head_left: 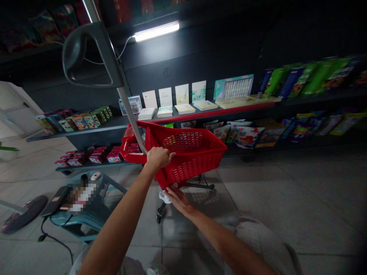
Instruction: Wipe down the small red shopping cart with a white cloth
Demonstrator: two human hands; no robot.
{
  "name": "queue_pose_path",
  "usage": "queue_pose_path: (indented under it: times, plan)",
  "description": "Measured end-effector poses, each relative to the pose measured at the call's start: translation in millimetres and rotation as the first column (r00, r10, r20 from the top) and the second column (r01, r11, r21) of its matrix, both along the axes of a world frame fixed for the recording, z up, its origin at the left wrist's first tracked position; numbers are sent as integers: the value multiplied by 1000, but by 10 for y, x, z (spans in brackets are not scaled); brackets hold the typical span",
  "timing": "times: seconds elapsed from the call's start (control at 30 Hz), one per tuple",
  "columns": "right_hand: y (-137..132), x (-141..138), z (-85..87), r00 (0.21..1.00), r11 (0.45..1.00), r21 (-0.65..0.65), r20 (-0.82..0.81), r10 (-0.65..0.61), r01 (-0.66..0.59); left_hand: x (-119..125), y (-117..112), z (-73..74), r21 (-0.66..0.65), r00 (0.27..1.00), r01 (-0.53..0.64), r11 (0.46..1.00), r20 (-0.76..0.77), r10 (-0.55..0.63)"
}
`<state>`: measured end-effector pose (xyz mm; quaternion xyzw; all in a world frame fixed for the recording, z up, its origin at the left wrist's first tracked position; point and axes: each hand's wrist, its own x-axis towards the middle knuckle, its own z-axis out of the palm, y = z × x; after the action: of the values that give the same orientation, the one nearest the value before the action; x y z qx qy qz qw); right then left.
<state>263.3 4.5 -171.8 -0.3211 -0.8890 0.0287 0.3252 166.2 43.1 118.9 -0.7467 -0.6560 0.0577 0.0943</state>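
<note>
A red plastic shopping basket on wheels (189, 152) stands on the tiled floor in front of me. Its grey pull handle (86, 57) rises up to the upper left on a metal pole (130, 114). My left hand (159, 157) is closed over the basket's near rim, right at the foot of the pole. My right hand (178, 198) reaches under the basket's near lower corner, fingers curled around a small whitish object (164, 196) that I cannot make out, just above a black wheel (159, 218).
Dark shelves (200, 112) hold notebooks, cards and coloured packets along the back wall. A teal plastic stool (86, 214) with a dark device and cable stands at the left. A fan base (24, 214) lies at the far left. Open tiled floor (286, 198) lies to the right.
</note>
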Motion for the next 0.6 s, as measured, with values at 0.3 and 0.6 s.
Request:
queue_pose_path:
  times: [0.3, 0.6]
  plan:
    - [543, 373, 1228, 912, 970, 84, -365, -185, 230, -90, 77, -24, 23, 999, 41, 999, 0, -41]
    - [366, 301, 115, 985, 1000, -1, 175, -1, 1, -92, 57, -8, 6, 1000, -14, 1000, -1, 14]
